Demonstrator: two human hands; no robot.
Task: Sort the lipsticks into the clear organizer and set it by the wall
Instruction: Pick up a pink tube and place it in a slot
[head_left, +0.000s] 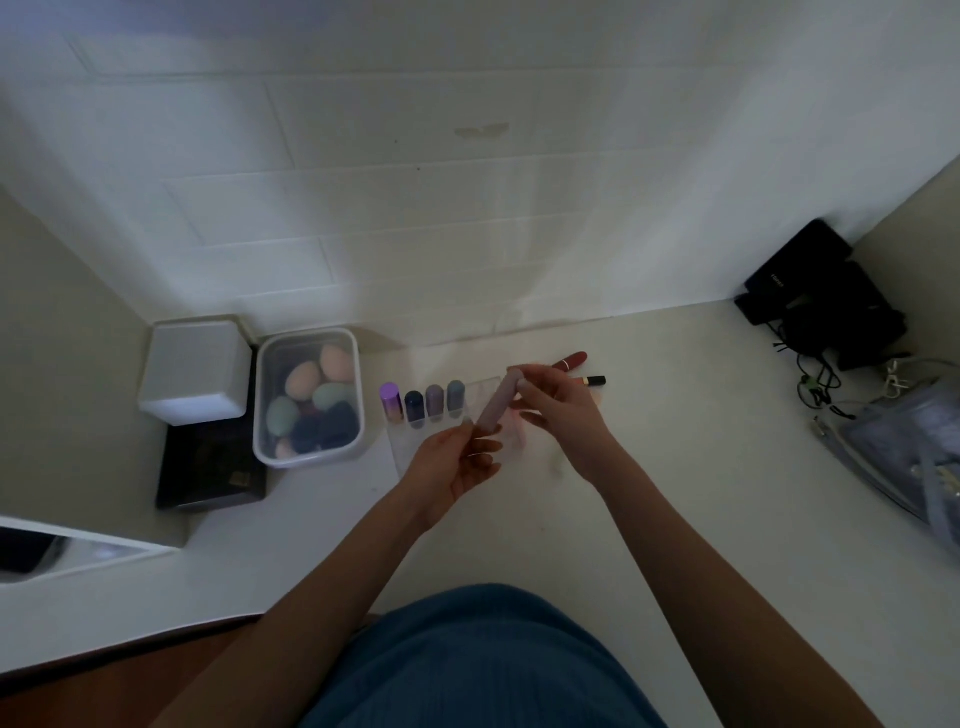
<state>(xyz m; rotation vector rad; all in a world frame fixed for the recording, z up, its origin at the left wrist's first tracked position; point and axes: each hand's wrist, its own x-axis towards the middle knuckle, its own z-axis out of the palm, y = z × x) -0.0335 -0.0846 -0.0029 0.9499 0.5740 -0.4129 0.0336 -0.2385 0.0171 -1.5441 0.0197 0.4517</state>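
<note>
A long pale pink lipstick tube (496, 402) hangs tilted above the clear organizer (410, 441). My left hand (457, 465) pinches its lower end and my right hand (550, 402) pinches its upper end. Several lipsticks stand upright in the organizer's back row: a purple one (390, 402), a dark blue one (414, 406), a mauve one (434, 400) and a grey-blue one (455, 397). A red lipstick (574, 359) and a thin black-and-gold one (595, 381) lie on the counter behind my right hand.
A clear tub of makeup sponges (309, 397) stands left of the organizer, beside a white box (195, 369) on a black case (210, 467). The tiled wall (467, 234) rises behind. A black device with cables (821, 296) and a clear pouch (909, 457) lie at right.
</note>
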